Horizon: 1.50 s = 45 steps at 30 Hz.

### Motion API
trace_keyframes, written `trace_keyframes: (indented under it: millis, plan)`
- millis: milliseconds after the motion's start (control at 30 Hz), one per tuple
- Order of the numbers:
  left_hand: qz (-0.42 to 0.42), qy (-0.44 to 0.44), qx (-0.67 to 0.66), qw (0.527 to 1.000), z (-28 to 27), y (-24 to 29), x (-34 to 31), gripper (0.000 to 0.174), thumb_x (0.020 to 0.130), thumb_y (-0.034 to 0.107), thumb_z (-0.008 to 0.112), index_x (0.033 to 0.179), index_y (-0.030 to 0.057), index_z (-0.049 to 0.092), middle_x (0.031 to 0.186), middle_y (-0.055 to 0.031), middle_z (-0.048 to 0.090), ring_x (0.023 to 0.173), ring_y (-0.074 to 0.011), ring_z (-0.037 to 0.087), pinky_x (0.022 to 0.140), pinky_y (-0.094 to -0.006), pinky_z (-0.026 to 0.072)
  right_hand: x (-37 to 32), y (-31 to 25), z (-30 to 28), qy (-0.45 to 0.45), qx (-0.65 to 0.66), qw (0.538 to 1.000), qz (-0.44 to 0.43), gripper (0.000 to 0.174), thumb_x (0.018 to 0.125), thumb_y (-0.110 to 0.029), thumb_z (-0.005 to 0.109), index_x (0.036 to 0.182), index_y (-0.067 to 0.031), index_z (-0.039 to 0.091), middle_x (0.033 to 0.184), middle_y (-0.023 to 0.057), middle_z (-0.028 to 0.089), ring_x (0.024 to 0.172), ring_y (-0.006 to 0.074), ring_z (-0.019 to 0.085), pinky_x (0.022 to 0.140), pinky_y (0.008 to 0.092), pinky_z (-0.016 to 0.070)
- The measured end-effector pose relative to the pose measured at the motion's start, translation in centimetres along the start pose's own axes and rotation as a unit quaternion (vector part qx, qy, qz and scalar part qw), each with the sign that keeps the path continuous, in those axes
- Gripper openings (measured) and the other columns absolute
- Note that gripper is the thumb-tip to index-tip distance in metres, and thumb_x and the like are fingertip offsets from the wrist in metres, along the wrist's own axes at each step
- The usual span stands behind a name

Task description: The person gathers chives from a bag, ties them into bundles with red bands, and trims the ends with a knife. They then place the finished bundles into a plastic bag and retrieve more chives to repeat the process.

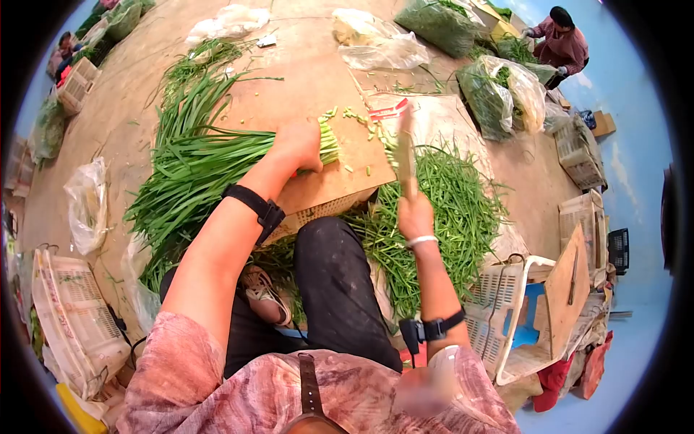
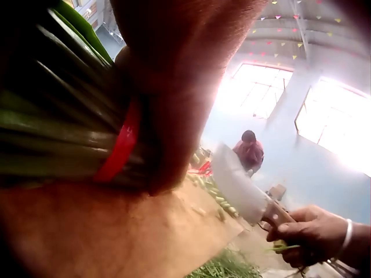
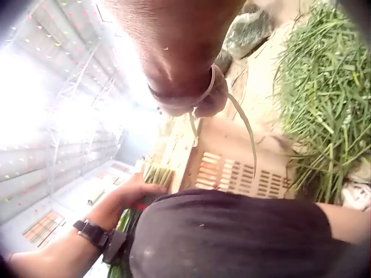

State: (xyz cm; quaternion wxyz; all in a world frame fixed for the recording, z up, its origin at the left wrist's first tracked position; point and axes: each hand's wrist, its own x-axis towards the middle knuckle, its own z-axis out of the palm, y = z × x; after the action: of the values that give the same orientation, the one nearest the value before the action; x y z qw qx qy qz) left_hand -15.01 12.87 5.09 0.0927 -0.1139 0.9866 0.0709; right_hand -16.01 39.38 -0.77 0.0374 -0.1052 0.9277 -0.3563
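My left hand (image 1: 298, 145) grips a bunch of long green leafy stalks (image 1: 210, 163) near its pale cut ends, pressing it on a wooden board (image 1: 296, 94). A red band (image 2: 120, 145) wraps the bunch beside the hand in the left wrist view. My right hand (image 1: 416, 217) holds a broad-bladed knife (image 2: 237, 184) by its wooden handle, to the right of the board, blade raised and apart from the stalks. Short cut stem pieces (image 1: 372, 130) lie at the board's right side. In the right wrist view a thin green strand (image 3: 246, 124) hangs by the right hand.
A slatted crate (image 1: 329, 210) supports the board. Loose green trimmings (image 1: 441, 224) heap on the floor at right, with red strips (image 1: 390, 110) near the board. More leafy stalks (image 1: 188, 94) lie behind the bunch. Plastic bags, crates and another person (image 1: 564, 47) are around.
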Motion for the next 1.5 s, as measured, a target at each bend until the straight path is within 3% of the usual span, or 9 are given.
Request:
trace_keyframes:
  millis: [233, 367, 633, 1067, 1167, 1233, 1367, 1433, 1500]
  plan:
    - [0.129, 0.058, -0.108, 0.984, 0.6, -2.4, 0.4, 0.116, 0.044, 0.042, 0.084, 0.131, -0.0076, 0.025, 0.123, -0.0287, 0.043, 0.116, -0.0371, 0.044, 0.097, -0.0368, 0.0376, 0.8, 5.7, -1.7, 0.114, -0.280, 0.948, 0.101, 0.052, 0.075, -0.030, 0.065, 0.111, 0.0045, 0.051, 0.099, 0.0270, 0.058, 0.097, 0.0392, 0.054, 0.082, 0.0452, 0.0439]
    - [0.166, 0.082, -0.322, 0.928, -0.1, -4.7, -0.1, 0.122, 0.045, 0.042, 0.084, 0.135, -0.0076, 0.017, 0.134, -0.0288, 0.030, 0.126, -0.0378, 0.032, 0.105, -0.0356, 0.0278, 5.4, -0.6, 0.1, 0.000, 0.062, 0.994, -0.087, 0.032, 0.079, -0.022, 0.060, 0.099, 0.0033, 0.062, 0.095, 0.0212, 0.063, 0.090, 0.0307, 0.061, 0.079, 0.0374, 0.0476]
    - [-0.001, 0.025, -0.036, 0.999, -2.7, -5.5, -5.9, 0.123, 0.041, 0.048, 0.084, 0.137, 0.0032, 0.020, 0.136, -0.0259, 0.030, 0.130, -0.0369, 0.025, 0.103, -0.0506, 0.0248, 8.5, -7.8, 7.3, -0.188, 0.247, 0.944, -0.108, 0.022, 0.076, -0.013, 0.065, 0.089, 0.0043, 0.064, 0.077, 0.0153, 0.066, 0.066, 0.0175, 0.063, 0.060, 0.0285, 0.0497]
    - [-0.003, 0.130, -0.037, 0.991, 0.8, -6.6, -7.5, 0.078, 0.051, 0.029, 0.073, 0.120, 0.0048, 0.045, 0.094, -0.0164, 0.058, 0.087, -0.0335, 0.057, 0.075, -0.0415, 0.0457, 7.7, -5.7, 5.7, -0.155, 0.491, 0.854, 0.066, 0.012, 0.082, -0.010, 0.059, 0.089, -0.0013, 0.057, 0.070, 0.0058, 0.058, 0.056, 0.0124, 0.055, 0.046, 0.0221, 0.0426]
    - [0.134, 0.333, -0.169, 0.918, 0.0, -7.4, -9.6, 0.069, 0.050, 0.037, 0.076, 0.108, 0.0060, 0.055, 0.084, -0.0165, 0.061, 0.078, -0.0363, 0.059, 0.066, -0.0419, 0.0490, 7.7, -5.6, 3.6, -0.115, 0.446, 0.884, 0.080, 0.019, 0.084, -0.013, 0.059, 0.099, -0.0036, 0.054, 0.078, 0.0085, 0.057, 0.061, 0.0178, 0.057, 0.046, 0.0220, 0.0425]
    - [0.095, 0.378, -0.172, 0.905, -0.1, -7.7, -10.5, 0.079, 0.048, 0.044, 0.078, 0.110, 0.0022, 0.055, 0.098, -0.0171, 0.059, 0.092, -0.0331, 0.057, 0.082, -0.0394, 0.0457, 6.7, -7.2, 1.8, -0.164, 0.454, 0.875, 0.019, 0.035, 0.086, -0.020, 0.052, 0.119, -0.0070, 0.046, 0.107, 0.0111, 0.058, 0.089, 0.0229, 0.060, 0.064, 0.0286, 0.0507]
    - [0.057, 0.577, -0.210, 0.787, -6.3, -7.0, -18.4, 0.094, 0.041, 0.034, 0.079, 0.118, -0.0035, 0.041, 0.091, -0.0158, 0.052, 0.087, -0.0344, 0.053, 0.078, -0.0419, 0.0412, -0.3, -18.8, -0.2, -0.209, 0.456, 0.850, -0.160, 0.059, 0.090, -0.042, 0.043, 0.134, -0.0051, 0.031, 0.134, 0.0180, 0.039, 0.124, 0.0282, 0.038, 0.102, 0.0374, 0.0302]
    - [0.074, 0.669, -0.232, 0.702, -7.5, -7.0, -22.6, 0.097, 0.044, 0.035, 0.077, 0.122, -0.0050, 0.035, 0.094, -0.0184, 0.049, 0.087, -0.0358, 0.051, 0.078, -0.0417, 0.0409, 3.2, -20.2, 1.9, -0.340, 0.508, 0.693, -0.383, 0.081, 0.086, -0.056, 0.042, 0.138, 0.0010, 0.018, 0.141, 0.0202, 0.022, 0.131, 0.0292, 0.024, 0.107, 0.0427, 0.0186]
    - [0.110, 0.704, -0.258, 0.652, -8.7, -7.2, -26.9, 0.097, 0.049, 0.036, 0.076, 0.125, -0.0062, 0.032, 0.102, -0.0189, 0.050, 0.095, -0.0347, 0.051, 0.085, -0.0398, 0.0405, 1.4, -25.0, 2.5, -0.322, 0.374, 0.672, -0.553, 0.088, 0.084, -0.060, 0.042, 0.138, 0.0035, 0.015, 0.143, 0.0202, 0.017, 0.132, 0.0286, 0.020, 0.108, 0.0429, 0.0154]
